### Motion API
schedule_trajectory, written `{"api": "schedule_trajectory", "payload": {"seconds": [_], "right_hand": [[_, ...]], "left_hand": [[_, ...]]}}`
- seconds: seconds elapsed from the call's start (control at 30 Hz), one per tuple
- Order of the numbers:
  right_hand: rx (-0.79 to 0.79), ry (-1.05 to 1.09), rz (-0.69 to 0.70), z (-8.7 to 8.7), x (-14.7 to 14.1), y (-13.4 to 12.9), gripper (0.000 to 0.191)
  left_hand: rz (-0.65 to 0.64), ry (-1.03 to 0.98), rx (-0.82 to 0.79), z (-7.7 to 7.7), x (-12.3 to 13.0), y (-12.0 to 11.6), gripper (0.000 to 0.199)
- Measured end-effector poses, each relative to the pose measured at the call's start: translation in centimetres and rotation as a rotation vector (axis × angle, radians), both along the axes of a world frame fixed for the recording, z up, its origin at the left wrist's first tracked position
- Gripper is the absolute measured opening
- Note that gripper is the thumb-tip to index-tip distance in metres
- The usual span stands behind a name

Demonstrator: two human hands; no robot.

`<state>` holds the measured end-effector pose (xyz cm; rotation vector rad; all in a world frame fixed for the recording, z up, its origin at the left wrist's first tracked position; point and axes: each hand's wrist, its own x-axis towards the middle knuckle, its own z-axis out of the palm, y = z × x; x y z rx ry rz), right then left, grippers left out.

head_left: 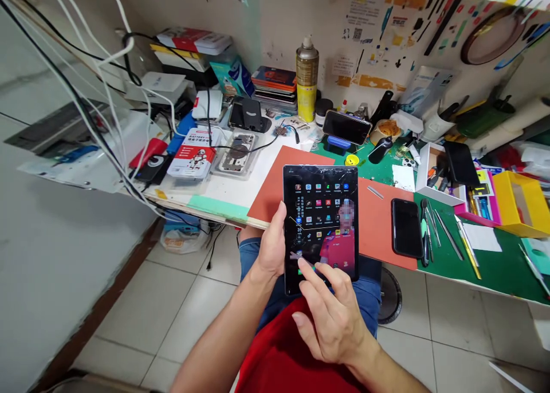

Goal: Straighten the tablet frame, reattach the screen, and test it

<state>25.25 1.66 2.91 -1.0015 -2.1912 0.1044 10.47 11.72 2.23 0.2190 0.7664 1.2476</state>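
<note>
A black tablet (320,209), its lit screen full of app icons, is tilted toward me above my lap. Along its left edge my left hand (273,244) grips it, thumb at the side and the other fingers hidden behind. My right hand (330,310) is over the lower part of the screen with its fingers apart. Its index fingertip is at the lower left of the display; whether it touches the glass I cannot tell. Cracks show at the tablet's top right corner.
An orange mat (373,232) lies on the bench behind the tablet. To the right are a black phone (407,227), several tweezers (449,235) and a yellow box (522,204). A spray can (306,78) stands at the back. White cables (103,89) hang at the left.
</note>
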Motion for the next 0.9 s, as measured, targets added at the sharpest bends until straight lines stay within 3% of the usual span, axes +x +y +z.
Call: {"api": "schedule_trajectory", "payload": {"seconds": [0.17, 0.47, 0.9], "right_hand": [[-0.004, -0.031, -0.038, -0.19, -0.36, 0.28, 0.032], [0.002, -0.045, -0.050, -0.61, -0.71, 0.46, 0.029], [0.012, -0.034, -0.070, -0.95, -0.97, 0.32, 0.028]], "left_hand": [[0.123, 0.075, 0.044, -0.57, -0.08, -0.15, 0.045], [0.025, 0.005, 0.029, 0.17, 0.00, -0.07, 0.049], [0.005, -0.045, 0.037, 0.19, -0.15, -0.11, 0.049]]}}
